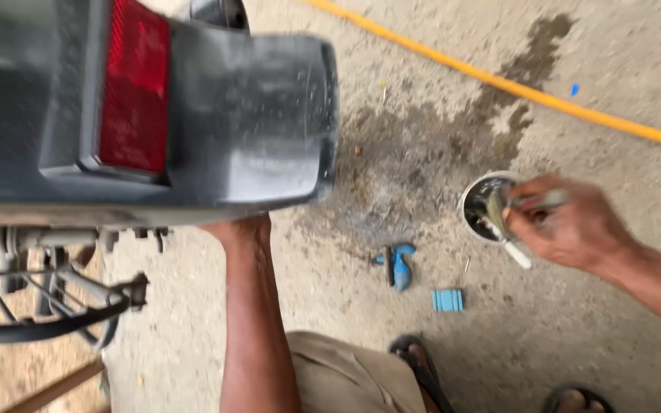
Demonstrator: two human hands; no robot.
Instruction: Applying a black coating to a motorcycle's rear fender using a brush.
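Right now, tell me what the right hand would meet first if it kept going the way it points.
The right hand, holding a small brush, points left and down at the round tin on the floor. It would probably meet the tin first; depth is unclear.

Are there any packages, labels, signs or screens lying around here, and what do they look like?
No signs or screens show.
Small blue ribbed block: on the concrete floor, rectangular, possibly a pack; too blurred to tell.
Round container: on the floor under the right hand, white rim, dark inside, no label visible.
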